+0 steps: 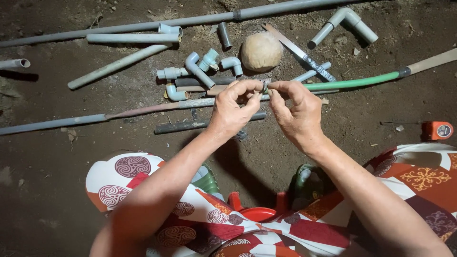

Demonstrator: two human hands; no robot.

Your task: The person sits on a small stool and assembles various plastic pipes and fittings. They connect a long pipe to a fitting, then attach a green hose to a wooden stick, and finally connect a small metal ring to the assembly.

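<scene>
My left hand [233, 107] and my right hand [295, 112] meet in front of me, fingertips pinched together on a small grey-green ring-like piece [265, 86]. Both hands hover above the dirt floor, over a dark pipe [190, 126] and a long grey-and-rust pipe [95, 118]. A green hose [354, 84] runs off to the right from just behind my right fingers. What exactly the small piece is cannot be made out.
Grey pipe elbows and fittings [197, 69] lie in a cluster beyond my hands, next to a round tan stone [261, 51]. Long grey pipes [128, 26] cross the far side. An orange tape measure [438, 130] lies at right. A red stool [257, 213] is under my patterned clothing.
</scene>
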